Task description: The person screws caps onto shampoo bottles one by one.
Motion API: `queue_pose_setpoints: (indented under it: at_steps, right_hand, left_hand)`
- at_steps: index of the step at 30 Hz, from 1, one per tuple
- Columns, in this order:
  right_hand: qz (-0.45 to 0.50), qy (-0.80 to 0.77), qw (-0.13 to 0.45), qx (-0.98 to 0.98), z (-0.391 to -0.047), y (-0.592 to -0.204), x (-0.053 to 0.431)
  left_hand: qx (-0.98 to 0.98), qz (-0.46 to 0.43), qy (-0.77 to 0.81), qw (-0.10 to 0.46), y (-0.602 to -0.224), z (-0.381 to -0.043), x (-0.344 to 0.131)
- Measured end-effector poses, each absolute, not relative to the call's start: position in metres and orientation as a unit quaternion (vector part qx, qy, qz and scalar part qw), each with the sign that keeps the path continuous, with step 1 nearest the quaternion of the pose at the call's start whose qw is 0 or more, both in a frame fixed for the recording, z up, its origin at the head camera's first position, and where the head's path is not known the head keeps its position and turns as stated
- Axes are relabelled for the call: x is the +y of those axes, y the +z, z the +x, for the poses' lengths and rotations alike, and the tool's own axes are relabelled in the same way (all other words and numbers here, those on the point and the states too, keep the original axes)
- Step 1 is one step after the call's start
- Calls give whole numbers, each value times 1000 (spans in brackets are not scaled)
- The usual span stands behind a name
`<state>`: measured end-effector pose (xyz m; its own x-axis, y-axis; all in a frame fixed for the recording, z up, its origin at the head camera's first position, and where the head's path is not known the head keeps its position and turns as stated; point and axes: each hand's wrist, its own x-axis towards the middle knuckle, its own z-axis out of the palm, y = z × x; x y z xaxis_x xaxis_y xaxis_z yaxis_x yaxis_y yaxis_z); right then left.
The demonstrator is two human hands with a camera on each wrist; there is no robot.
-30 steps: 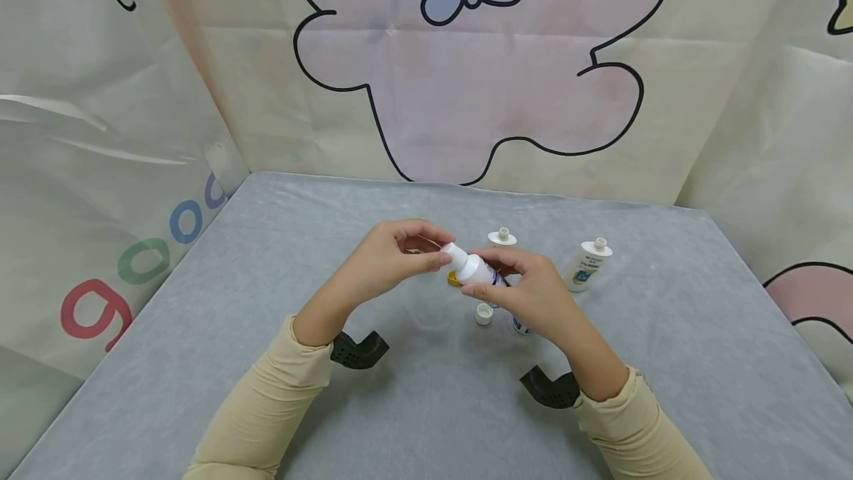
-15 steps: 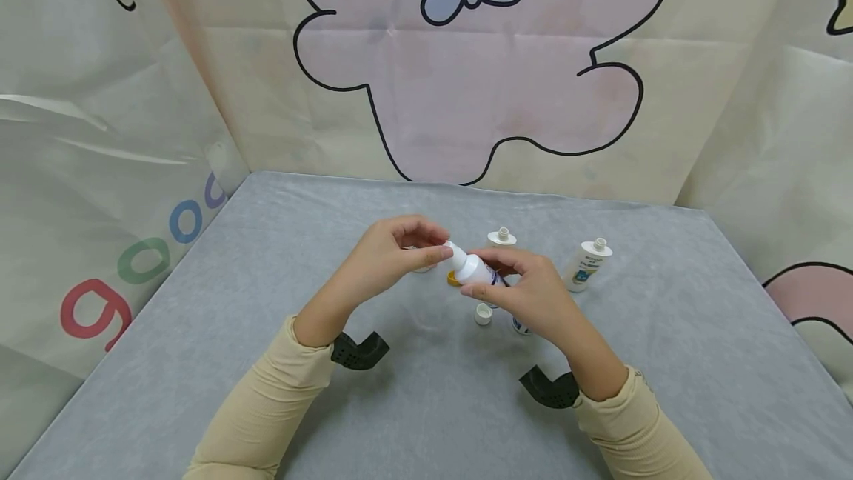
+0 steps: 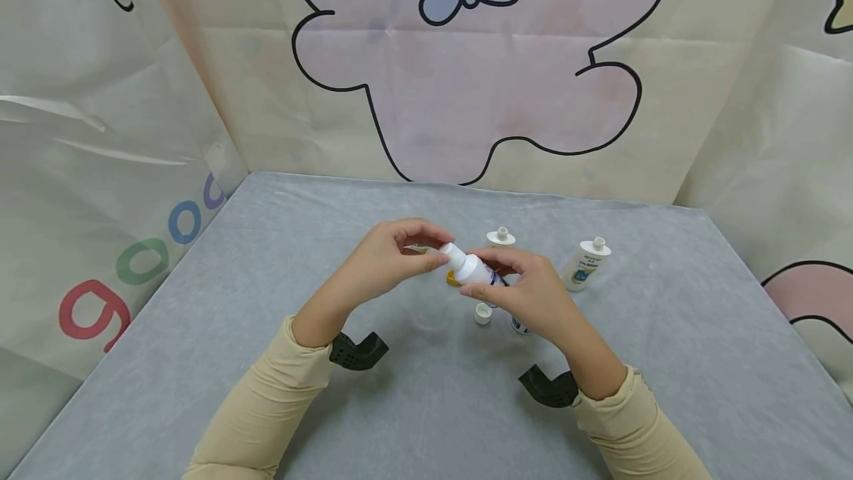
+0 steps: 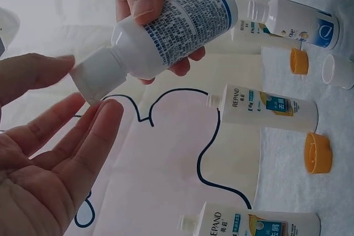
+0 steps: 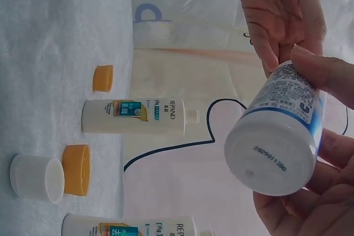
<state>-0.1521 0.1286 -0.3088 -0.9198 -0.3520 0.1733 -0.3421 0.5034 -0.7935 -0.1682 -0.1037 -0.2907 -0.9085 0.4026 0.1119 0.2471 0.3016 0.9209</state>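
Observation:
My right hand (image 3: 533, 289) grips a small white bottle (image 4: 180, 31) with blue print, holding it tilted above the table. The bottle's neck end points toward my left hand (image 3: 383, 261). On that end sits a white cap (image 4: 99, 74), pinched between the thumb and fingertips of my left hand. In the right wrist view the bottle's base (image 5: 271, 156) faces the camera, while its cap is hidden behind the body.
White uncapped bottles stand on the grey cloth, one at the right (image 3: 586, 265) and one behind my right hand (image 3: 501, 237). Orange caps (image 4: 318, 153) and a loose white cap (image 3: 483, 314) lie near them. Another bottle (image 3: 520, 326) is mostly hidden under my right hand.
The left fingers drew back slightly toward the cap's end half a second ago and now lie further over it again. My right hand and the bottle have stayed nearly still.

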Motion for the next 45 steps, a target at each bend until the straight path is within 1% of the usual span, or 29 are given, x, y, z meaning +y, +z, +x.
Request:
queue_pose_setpoints:
  at_steps: [14,24,34,45]
  right_hand:
    - [-203,-456,2,867,-152,-308,129]
    - [-206,-454,3,867,-152,-310,129]
    - [-206,-459,6,864,-152,-310,129]
    - [-209,-458,2,864,-151,-309,130]
  left_hand:
    - [784,163,593,89,-293,-170,-103]
    - [796,197,564,91,-290,-168,-105]
    - [802,165,569,76,-289,-169,-107]
    - [800,191,562,82,-292,-169,-105]
